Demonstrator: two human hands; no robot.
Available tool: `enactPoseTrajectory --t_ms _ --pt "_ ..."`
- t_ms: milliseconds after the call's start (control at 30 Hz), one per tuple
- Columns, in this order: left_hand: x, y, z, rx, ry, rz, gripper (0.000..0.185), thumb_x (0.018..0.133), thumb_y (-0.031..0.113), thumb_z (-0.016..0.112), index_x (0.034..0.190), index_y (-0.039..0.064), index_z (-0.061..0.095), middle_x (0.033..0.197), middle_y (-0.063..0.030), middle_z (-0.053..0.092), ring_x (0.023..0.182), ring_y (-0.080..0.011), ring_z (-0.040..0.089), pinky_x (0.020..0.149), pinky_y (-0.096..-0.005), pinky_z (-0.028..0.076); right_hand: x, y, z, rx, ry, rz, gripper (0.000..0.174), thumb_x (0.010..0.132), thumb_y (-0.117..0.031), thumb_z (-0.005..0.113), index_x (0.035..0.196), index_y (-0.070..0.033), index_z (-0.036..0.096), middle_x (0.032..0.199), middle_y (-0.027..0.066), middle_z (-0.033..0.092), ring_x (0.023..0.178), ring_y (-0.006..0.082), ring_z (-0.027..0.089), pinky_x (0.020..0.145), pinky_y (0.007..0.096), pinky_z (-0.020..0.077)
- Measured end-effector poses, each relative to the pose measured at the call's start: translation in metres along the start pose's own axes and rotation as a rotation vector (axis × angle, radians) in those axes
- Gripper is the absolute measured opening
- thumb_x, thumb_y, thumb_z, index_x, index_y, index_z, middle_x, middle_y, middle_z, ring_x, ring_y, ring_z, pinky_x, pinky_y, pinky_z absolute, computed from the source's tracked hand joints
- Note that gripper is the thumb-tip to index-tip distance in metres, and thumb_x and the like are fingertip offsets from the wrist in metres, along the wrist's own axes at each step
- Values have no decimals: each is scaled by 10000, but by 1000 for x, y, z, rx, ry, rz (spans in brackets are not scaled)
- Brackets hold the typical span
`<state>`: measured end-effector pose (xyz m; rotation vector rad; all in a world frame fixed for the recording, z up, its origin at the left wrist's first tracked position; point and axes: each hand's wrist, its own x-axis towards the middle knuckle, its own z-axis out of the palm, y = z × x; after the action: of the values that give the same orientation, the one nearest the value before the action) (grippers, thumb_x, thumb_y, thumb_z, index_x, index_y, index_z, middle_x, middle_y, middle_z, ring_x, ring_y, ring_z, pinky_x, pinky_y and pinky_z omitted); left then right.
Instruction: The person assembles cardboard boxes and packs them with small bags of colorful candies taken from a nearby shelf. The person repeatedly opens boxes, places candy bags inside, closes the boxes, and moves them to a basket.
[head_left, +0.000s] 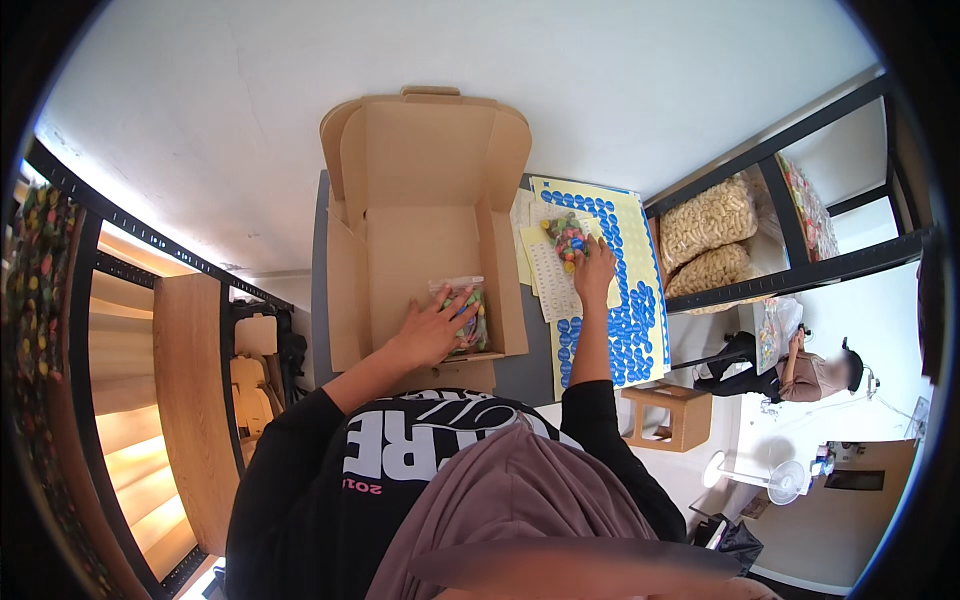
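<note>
An unfolded-lid cardboard box (424, 240) stands before me with its lid up at the far side. In its near right corner lies a clear zip bag of colourful pieces (471, 341). My left hand (435, 326) rests spread on that bag. To the right of the box, my right hand (595, 270) touches a small pile of colourful pieces (566, 234), which lies on printed paper sheets (551, 281); whether its fingers grip any piece I cannot tell.
Yellow sheets with round blue stickers (630, 330) cover the grey table's (536, 367) right side. Shelving at right holds bags of pale puffed pieces (709, 217). A cardboard carton (675, 420), a white fan (784, 480) and another person (806, 375) are beyond. A wooden panel (191, 405) stands left.
</note>
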<state>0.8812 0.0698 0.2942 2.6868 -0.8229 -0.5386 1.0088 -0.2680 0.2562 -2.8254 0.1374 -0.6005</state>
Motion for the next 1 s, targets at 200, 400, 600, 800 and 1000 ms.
enactPoseTrajectory --t_ms 200,400,600,800,1000 --pt "5 -22 -2 -331 310 -39 655 976 342 616 1549 167 349 1657 -122 228 1512 -406 214 1137 -636 294 28 9 3 73 -170 137 502 820 -95 744 1304 -67 614 1180 149 640 1090 334 618 920 424 498" --pt "-29 -47 -51 -607 641 -141 476 968 275 634 1397 89 547 1527 -186 436 1388 -412 433 1112 -472 401 33 -28 -42 613 -78 82 432 838 -34 720 1261 -30 633 1164 165 663 1054 287 654 942 370 504" --pt "-30 -53 -63 -1310 663 -122 476 1005 271 619 1398 17 529 1364 -169 591 1262 -247 576 1026 -354 472 17 -137 -116 799 -576 -256 418 841 34 691 1250 -45 661 1183 105 678 1136 242 629 1002 351 477" --pt "-40 -31 -67 -1386 344 -108 526 967 178 683 1431 13 497 1248 -73 644 1131 -155 615 951 -303 497 -13 -192 -112 793 -682 -464 569 843 -9 730 1380 -27 541 1290 120 615 1231 227 571 1048 345 453" --pt "-41 -24 -44 -1915 731 -200 462 910 64 735 1328 1 547 1156 -70 670 1074 -146 649 919 -281 524 -53 -187 -45 1343 -475 150 681 927 -151 709 1489 -2 353 1343 170 557 1234 274 572 1033 381 472"
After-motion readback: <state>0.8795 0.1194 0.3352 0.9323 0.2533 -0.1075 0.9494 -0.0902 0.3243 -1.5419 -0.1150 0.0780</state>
